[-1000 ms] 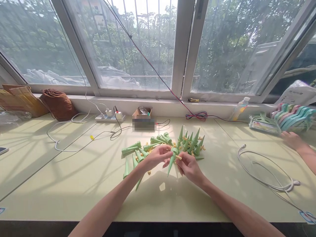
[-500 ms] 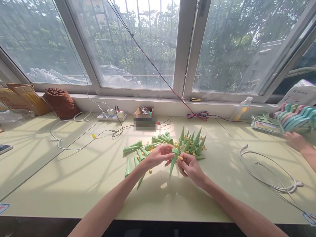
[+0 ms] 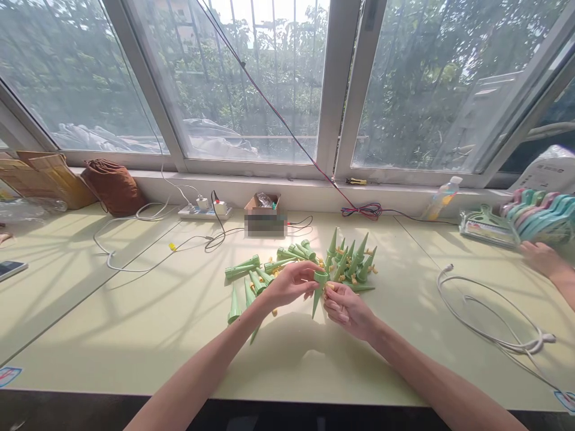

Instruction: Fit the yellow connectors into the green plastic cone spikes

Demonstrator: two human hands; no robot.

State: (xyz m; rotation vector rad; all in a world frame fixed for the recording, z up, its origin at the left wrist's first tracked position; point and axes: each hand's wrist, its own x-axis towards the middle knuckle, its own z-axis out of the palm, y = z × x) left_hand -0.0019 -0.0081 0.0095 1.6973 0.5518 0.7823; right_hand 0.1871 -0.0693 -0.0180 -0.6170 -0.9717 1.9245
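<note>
My left hand [image 3: 290,284] pinches the wide top of a green plastic cone spike [image 3: 318,293], held point down above the pale green table [image 3: 135,323]. My right hand [image 3: 347,308] is closed beside it, its fingertips pinching a small yellow plug [image 3: 330,286] against the spike's side. Behind the hands lies a heap of several more green spikes [image 3: 348,260] with yellow plugs among them. Other plain spikes [image 3: 242,269] lie flat to the left.
A small cardboard box [image 3: 265,216], a power strip [image 3: 204,211] and white cables sit by the window sill. A brown bag [image 3: 112,185] is at far left, a phone [image 3: 11,269] at the left edge. Another person's hand [image 3: 545,260] rests by coloured hangers [image 3: 539,215] at right, above a coiled white cable [image 3: 494,317].
The spike stays between my hands, now held a little more upright. My right fingers have closed in on the yellow plug at its side.
</note>
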